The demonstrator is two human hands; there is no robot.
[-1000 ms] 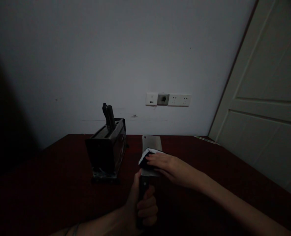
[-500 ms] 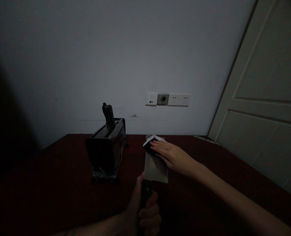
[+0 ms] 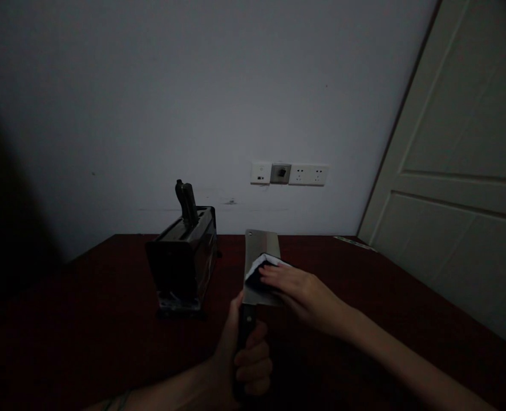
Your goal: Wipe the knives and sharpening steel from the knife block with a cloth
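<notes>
The dark red table (image 3: pixel 330 357) spreads beneath the fingers, a knife block (image 3: pixel 178 271) stands beyond and left of them, a cleaver (image 3: pixel 258 297) points away from the left hand (image 3: pixel 253 358), whose curled fingers grip its handle, and the right hand (image 3: pixel 307 289), fingers nearly straight, holds a cloth (image 3: pixel 255 278) against the blade.

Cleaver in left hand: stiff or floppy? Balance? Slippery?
The cleaver is likely stiff: its broad blade looks metallic and flat. It is probably blade-heavy, since the blade is much wider than the handle in the left hand. The blade may be slippery to grip, as its face looks smooth.
</notes>
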